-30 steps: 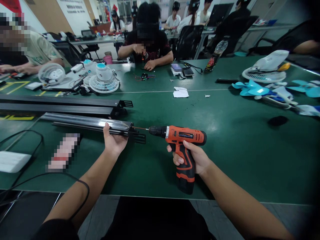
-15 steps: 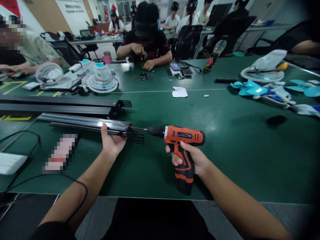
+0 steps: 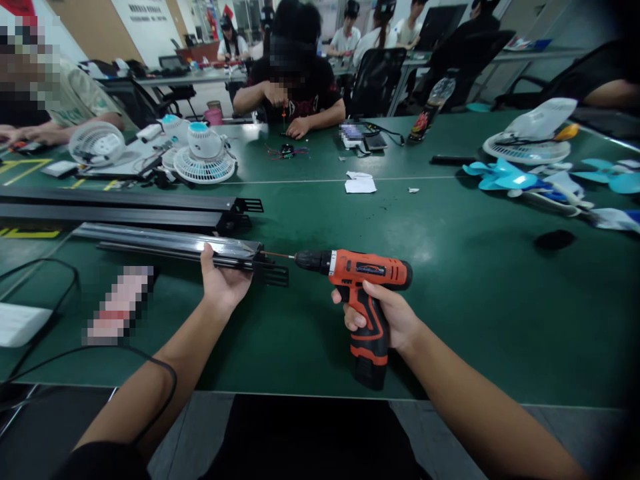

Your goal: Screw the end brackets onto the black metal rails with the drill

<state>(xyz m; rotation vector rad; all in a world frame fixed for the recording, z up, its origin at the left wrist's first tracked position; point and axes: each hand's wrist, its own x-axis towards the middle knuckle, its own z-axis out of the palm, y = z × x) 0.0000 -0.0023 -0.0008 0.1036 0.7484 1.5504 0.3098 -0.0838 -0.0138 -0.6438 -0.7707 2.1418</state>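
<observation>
Drill is gripped by the curled right hand; left of it, black rail is clasped by the left hand.

White paper, bottle, blue fan blades, perhaps a phone

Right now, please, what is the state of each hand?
Left hand: holding the long dark bar near one end.
Right hand: closed, gripping the orange-and-black drill.

1 orange-black drill, 1 thin bit, 3 long dark rails, 1 drink bottle, 1 blurred phone, 1 pink bin, fan parts overlapping, count uncertain
</observation>
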